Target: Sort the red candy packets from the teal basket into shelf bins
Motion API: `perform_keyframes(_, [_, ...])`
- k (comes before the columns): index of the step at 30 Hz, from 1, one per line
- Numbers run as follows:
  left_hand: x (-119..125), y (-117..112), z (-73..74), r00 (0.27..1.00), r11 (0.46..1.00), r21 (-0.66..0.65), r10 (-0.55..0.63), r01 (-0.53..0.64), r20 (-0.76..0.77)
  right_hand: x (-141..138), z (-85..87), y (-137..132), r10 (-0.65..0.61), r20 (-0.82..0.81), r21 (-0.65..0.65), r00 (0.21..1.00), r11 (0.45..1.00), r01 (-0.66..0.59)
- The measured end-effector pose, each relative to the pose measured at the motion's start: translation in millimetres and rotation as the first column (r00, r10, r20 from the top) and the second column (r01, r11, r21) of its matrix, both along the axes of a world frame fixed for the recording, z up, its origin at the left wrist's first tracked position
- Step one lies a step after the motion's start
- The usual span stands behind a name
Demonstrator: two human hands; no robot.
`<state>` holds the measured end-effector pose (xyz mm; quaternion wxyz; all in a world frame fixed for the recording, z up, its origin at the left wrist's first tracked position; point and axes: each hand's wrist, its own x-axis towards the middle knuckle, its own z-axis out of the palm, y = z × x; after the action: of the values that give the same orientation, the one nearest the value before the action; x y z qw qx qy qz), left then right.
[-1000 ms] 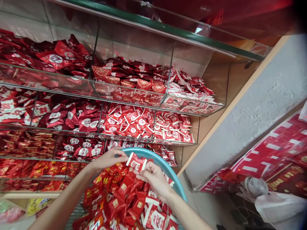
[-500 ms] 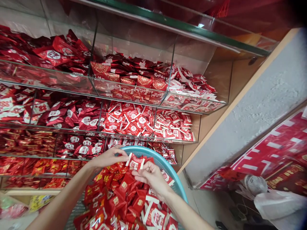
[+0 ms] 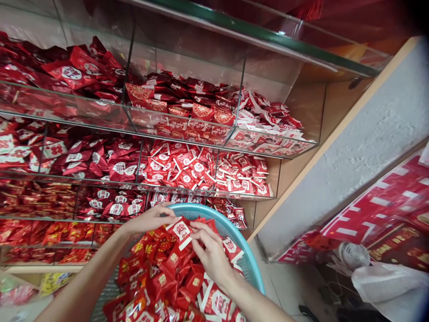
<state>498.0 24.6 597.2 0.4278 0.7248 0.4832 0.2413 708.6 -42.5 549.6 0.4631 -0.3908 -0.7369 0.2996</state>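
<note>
A teal plastic basket (image 3: 241, 241) sits low in the middle of the view, heaped with red candy packets (image 3: 167, 277). My left hand (image 3: 150, 219) grips the basket's far rim with curled fingers. My right hand (image 3: 211, 250) pinches a red-and-white packet (image 3: 181, 231) just above the heap, close to my left hand.
Glass shelves (image 3: 187, 134) with dividers rise behind the basket, each bin full of red and white candy packets (image 3: 187, 170). A wooden frame and grey wall (image 3: 351, 147) stand to the right. Red boxes (image 3: 385, 214) and white plastic bags (image 3: 392, 286) lie on the floor at the right.
My right hand has turned the packet and lowered it slightly leftward toward my left hand. The left hand stays on the rim. The view has tipped a little.
</note>
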Motion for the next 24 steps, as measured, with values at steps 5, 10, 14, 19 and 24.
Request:
perform_keyframes(5, [-1.3, 2.0, 0.3, 0.995, 0.995, 0.029, -0.097, 0.098, -0.018, -4.9, -7.7, 3.4, 0.050, -0.253, -0.245, 0.966, 0.963, -0.114])
perform_keyframes(10, [-1.1, 3.1, -2.3, 0.996, 0.996, 0.003, -0.091, 0.091, -0.002, -12.4, 2.7, 11.6, -0.003, -0.511, -0.512, 0.859, 0.804, -0.302])
perform_keyframes(14, [-1.0, 4.9, -5.1, 0.998, 0.998, 0.015, -0.057, 0.057, -0.027, -22.6, 4.2, 26.3, -0.005, -0.431, -0.536, 0.902, 0.806, -0.251])
perform_keyframes(19, [2.0, 2.3, -1.4, 1.000, 1.000, 0.021, -0.011, 0.012, -0.022, -23.0, 2.6, 34.3, 0.006, -0.371, -0.505, 0.929, 0.838, -0.207])
perform_keyframes(24, [3.5, 0.8, 3.0, 0.997, 0.995, -0.096, 0.003, 0.005, 0.079, 26.5, 36.3, 26.2, 0.031, -0.434, -0.492, 0.900, 0.829, -0.266])
